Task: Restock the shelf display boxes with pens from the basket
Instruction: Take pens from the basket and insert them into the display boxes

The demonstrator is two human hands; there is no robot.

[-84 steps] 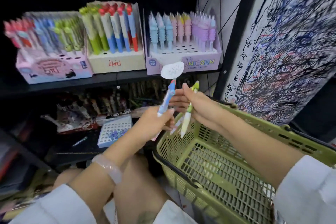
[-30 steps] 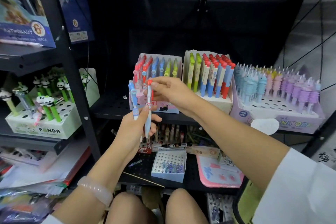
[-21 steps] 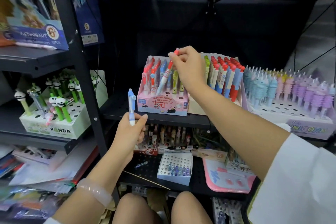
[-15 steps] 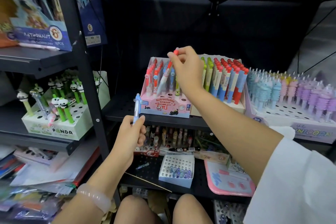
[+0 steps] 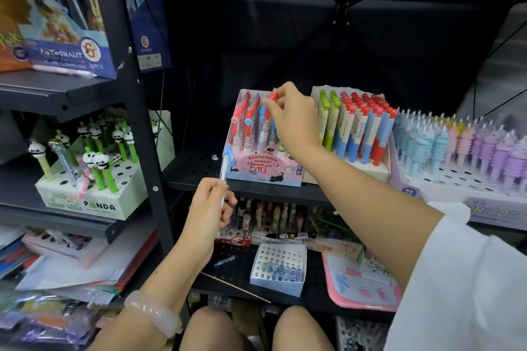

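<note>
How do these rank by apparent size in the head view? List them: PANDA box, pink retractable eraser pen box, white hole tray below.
1. PANDA box
2. Pink retractable eraser pen box, looks close; depth differs, so uncertain
3. White hole tray

middle shelf (image 5: 199, 168): black perforated metal; pink eraser pen box (image 5: 263, 169), white pen box (image 5: 368, 169) and unicorn pen box (image 5: 467, 194) stand on it side by side, left to right, touching or nearly so.
lower shelf (image 5: 236, 273): small white box with holes (image 5: 278, 276), pink tray (image 5: 362, 291), loose clear pen (image 5: 225, 261), thin stick (image 5: 236, 288).
left shelf (image 5: 57, 215): panda pen box (image 5: 94, 199).
upper left shelf (image 5: 51, 88): astronaut box (image 5: 71, 57).
</note>
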